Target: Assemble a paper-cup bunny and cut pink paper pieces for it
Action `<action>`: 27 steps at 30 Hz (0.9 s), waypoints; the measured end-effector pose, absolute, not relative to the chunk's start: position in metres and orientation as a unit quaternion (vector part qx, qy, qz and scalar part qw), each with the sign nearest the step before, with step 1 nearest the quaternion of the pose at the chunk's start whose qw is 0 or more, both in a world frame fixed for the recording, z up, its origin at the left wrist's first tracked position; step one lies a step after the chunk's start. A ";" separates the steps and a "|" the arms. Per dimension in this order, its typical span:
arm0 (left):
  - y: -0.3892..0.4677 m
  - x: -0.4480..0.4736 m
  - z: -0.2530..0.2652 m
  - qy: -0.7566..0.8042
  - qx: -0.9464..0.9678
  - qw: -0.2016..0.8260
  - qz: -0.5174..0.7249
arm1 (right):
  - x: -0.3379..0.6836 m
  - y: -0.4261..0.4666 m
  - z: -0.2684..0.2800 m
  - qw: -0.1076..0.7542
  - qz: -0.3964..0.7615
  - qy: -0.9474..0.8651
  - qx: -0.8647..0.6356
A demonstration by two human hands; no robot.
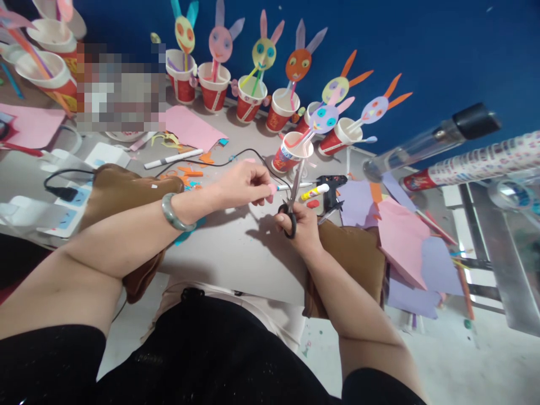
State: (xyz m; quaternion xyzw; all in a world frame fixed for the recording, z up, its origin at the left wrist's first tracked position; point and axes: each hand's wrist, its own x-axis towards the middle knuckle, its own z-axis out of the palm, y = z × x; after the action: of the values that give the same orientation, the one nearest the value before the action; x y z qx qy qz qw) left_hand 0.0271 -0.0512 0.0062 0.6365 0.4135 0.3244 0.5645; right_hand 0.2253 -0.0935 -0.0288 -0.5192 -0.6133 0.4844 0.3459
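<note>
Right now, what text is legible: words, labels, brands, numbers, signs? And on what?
None legible.
Red cups: gold and white markings, too blurred to read.
Cup stack at right: repeated print, too blurred.
Yellow-and-white tube: markings too small to read.
Black top: faint mark, unreadable.
Scissors in the right hand: no lettering visible.

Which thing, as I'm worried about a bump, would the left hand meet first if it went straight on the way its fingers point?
The left hand would likely meet the scissors in the right hand, their blades crossing its line; depth is unclear, so it might pass behind them.
</note>
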 end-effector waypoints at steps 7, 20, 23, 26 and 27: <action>-0.049 0.020 -0.008 0.426 0.746 0.500 0.111 | 0.224 -0.093 -0.033 0.400 0.424 -0.596 -0.552; -0.048 0.014 -0.008 0.467 0.798 0.381 -0.002 | 0.220 -0.093 -0.038 0.392 0.441 -0.582 -0.559; -0.047 0.014 -0.002 0.491 0.795 0.355 -0.022 | 0.219 -0.093 -0.039 0.389 0.447 -0.581 -0.557; -0.048 0.016 0.002 0.506 0.797 0.329 -0.025 | 0.218 -0.093 -0.040 0.393 0.452 -0.578 -0.554; -0.049 0.017 0.003 0.507 0.797 0.329 -0.016 | 0.218 -0.093 -0.040 0.395 0.453 -0.577 -0.554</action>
State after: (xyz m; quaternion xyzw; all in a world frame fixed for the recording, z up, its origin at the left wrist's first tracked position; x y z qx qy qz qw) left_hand 0.0170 -0.0486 0.0028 0.7966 0.5070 -0.0163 0.3288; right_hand 0.2181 -0.0927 -0.0403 -0.5540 -0.5766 0.4527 0.3945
